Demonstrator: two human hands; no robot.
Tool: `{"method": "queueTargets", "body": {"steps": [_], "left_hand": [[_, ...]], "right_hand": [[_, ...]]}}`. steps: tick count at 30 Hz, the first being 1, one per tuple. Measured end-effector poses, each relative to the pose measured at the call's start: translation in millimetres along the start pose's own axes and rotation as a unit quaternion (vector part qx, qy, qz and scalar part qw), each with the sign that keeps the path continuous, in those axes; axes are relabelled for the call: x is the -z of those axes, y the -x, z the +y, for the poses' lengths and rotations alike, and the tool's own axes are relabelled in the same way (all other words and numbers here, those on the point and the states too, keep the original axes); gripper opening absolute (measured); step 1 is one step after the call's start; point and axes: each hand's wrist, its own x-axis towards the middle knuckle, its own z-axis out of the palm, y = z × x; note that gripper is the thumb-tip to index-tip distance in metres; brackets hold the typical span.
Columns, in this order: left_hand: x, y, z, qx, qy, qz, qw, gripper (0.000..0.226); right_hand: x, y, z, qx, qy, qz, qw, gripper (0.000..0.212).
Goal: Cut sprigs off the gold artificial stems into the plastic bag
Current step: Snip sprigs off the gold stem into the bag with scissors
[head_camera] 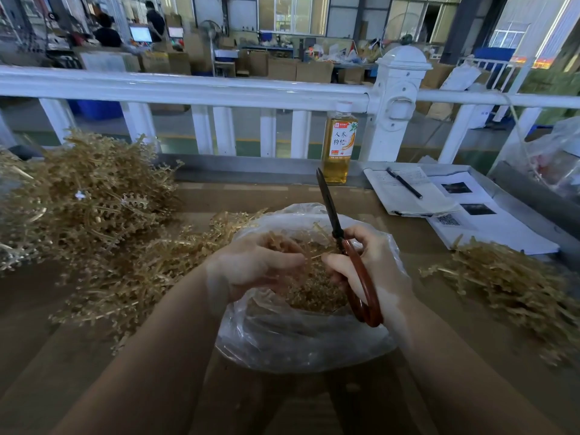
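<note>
A clear plastic bag (301, 337) lies open on the table in front of me, with cut gold sprigs (314, 293) inside. Over its mouth my left hand (254, 262) pinches a small gold sprig (309, 258) between thumb and fingers. My right hand (370, 262) grips red-handled scissors (342, 243), their dark blades closed and pointing up and away. The fingertips of both hands meet at the sprig. A large pile of gold stems (91, 202) covers the table at the left, reaching toward the bag.
A smaller heap of gold stems (514, 287) lies at the right. A bottle of amber drink (339, 146) stands by the white railing (188, 86). A notebook with a pen (405, 183) and printed sheets (483, 221) lie at the back right. Another plastic bag (555, 155) sits far right.
</note>
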Motion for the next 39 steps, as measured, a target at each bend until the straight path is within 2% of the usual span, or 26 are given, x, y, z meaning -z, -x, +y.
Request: {"method": "queueTargets", "body": {"steps": [3, 7, 11, 17, 19, 27, 31, 34, 36, 37, 39], "left_hand": [[-15, -3, -8, 0.011, 0.141, 0.037, 0.989, 0.010], [-36, -9, -17, 0.053, 0.243, 0.046, 0.968, 0.013], [-48, -13, -18, 0.044, 0.255, 0.093, 0.962, 0.003], [-49, -15, -13, 0.011, 0.251, 0.127, 0.960, 0.016], [-47, -14, -11, -0.001, 0.264, 0.129, 0.956, 0.012], [-31, -15, -11, -0.036, 0.257, 0.167, 0.951, 0.020], [-24, -20, -19, -0.058, 0.297, 0.199, 0.932, 0.025], [-24, -25, -27, -0.068, 0.296, 0.223, 0.926, 0.022], [-24, -27, -29, -0.063, 0.315, 0.208, 0.924, 0.013], [-25, -26, -29, -0.059, 0.333, 0.194, 0.921, 0.016], [-25, -27, -28, -0.051, 0.363, 0.186, 0.912, 0.037]], "right_hand": [[-1, 0, -1, -0.001, -0.010, -0.004, 1.000, 0.028], [-5, -2, 2, 0.018, 0.006, -0.005, 1.000, 0.021], [-8, -2, 8, 0.037, 0.034, 0.002, 0.999, 0.015], [-8, -3, 15, 0.073, 0.042, -0.033, 0.996, 0.021], [-7, -2, 18, 0.080, 0.059, -0.030, 0.995, 0.024], [-6, 1, 25, 0.051, 0.114, -0.035, 0.992, 0.029], [-5, 5, 31, 0.069, 0.159, -0.054, 0.983, 0.034], [-8, 7, 37, 0.076, 0.187, -0.040, 0.979, 0.036], [-10, 8, 38, 0.077, 0.193, -0.036, 0.978, 0.036], [-11, 8, 39, 0.078, 0.195, -0.037, 0.977, 0.035], [-11, 10, 39, 0.082, 0.198, -0.034, 0.976, 0.034]]}}
